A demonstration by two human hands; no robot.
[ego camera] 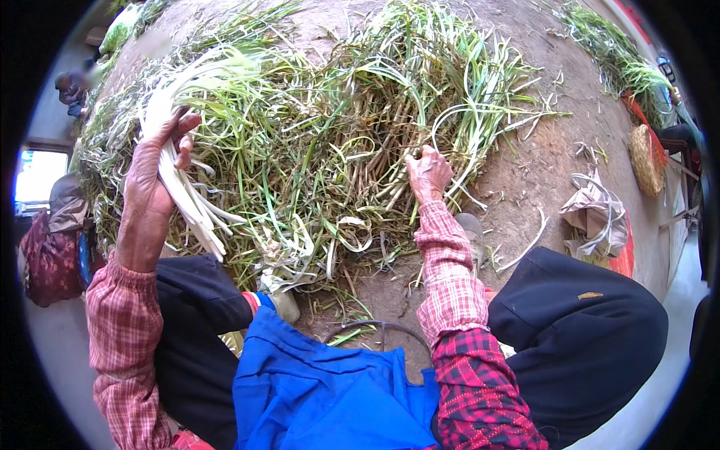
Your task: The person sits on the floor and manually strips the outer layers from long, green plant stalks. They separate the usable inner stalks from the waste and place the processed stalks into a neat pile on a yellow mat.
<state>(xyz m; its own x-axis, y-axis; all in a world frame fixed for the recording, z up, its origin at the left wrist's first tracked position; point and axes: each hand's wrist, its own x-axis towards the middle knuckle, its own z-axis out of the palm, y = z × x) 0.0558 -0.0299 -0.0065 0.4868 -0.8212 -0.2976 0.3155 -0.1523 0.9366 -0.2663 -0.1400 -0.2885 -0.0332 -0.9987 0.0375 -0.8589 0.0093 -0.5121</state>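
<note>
My left hand [154,174] is raised at the left, closed around a bunch of pale stalks [188,194] with white lower ends and yellow-green leaves fanning out above. A wide heap of cut leafy plants [304,140], green mixed with brown dry stems, covers the ground before me. Over the heap's right part, my right hand [430,171] has its fingers bent against the brownish stalks; the fingertips are partly hidden, and whether they grip a stalk is not plain. Long pale leaves [469,112] curve up just right of that hand.
A crumpled beige cloth or bag [595,211] lies at the right, near a woven straw object [646,160]. More green plants [610,56] are at the upper right. A person [70,93] is far off at the upper left. A metal ring [374,323] lies between my feet.
</note>
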